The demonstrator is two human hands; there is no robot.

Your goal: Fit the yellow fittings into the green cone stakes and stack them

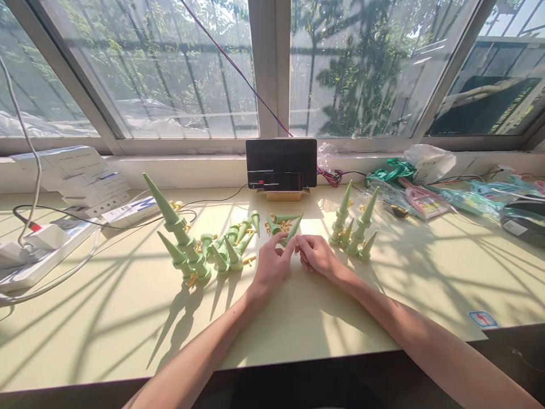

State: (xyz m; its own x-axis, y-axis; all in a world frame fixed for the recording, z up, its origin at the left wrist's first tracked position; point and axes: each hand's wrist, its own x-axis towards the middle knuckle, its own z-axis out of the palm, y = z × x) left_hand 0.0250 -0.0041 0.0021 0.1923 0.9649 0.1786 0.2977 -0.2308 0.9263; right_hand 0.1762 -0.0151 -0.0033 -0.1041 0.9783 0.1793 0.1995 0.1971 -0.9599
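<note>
Sunlit pale-yellow table (289,332): left hand (273,259) gripped pointed green plastic cone (294,226); right hand (317,254) pinched beside it, hold unclear; steadiness advisable.

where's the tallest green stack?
Head view, left of centre: the stack stands on the table, left of the left hand, beside a shorter cone.

Black screen (281,156) below windows (357,68), white boxes (70,170) leftward.

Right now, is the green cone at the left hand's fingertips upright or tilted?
Tilted: the green cone slants, its tip pointing up and rightward beyond the left hand.
</note>
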